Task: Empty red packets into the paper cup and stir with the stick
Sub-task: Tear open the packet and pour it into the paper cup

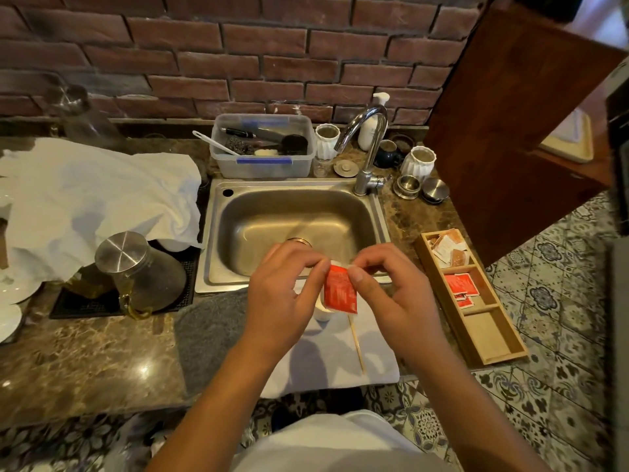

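Observation:
A red packet hangs between both hands in front of the sink. My left hand pinches its top left corner and my right hand pinches its top right corner. Under the packet stands the white paper cup, mostly hidden by my left hand and the packet. The wooden stick lies on a white cloth just right of the cup. More red packets lie in the middle compartment of a wooden tray at the right.
A steel sink with a tap sits behind the hands. A glass jug with a metal lid stands at the left on a black mat. A plastic tub of utensils and white jars line the brick wall. A wooden door hangs open at the right.

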`<state>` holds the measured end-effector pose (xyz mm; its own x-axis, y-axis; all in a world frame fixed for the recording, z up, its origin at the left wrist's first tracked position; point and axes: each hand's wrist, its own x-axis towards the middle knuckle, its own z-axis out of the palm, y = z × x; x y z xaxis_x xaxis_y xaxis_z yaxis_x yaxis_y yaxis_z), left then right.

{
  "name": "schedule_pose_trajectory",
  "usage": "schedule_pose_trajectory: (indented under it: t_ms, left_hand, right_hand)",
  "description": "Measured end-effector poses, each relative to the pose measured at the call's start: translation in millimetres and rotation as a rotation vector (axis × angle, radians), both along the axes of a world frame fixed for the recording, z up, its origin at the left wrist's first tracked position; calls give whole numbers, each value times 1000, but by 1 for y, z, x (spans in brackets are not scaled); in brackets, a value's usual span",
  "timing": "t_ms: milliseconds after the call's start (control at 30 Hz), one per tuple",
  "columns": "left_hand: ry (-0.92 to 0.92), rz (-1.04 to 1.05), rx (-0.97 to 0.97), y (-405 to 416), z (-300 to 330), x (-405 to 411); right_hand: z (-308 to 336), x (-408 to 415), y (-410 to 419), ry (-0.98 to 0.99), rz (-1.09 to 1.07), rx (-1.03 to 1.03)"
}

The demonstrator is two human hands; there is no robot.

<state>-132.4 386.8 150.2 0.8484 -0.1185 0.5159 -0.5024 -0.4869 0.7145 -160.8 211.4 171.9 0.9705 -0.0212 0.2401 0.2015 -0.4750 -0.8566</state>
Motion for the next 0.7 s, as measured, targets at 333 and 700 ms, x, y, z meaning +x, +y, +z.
schedule_pose_trajectory:
  t_ms: [333,700]
  left_hand:
    - [44,-60,-19,1,-4,-2]
    - [425,-135,-371,-3,-1,-3]
  right_hand:
    - [-2,4,-7,158,108,-96]
    - [-1,4,1,-19,84,-297]
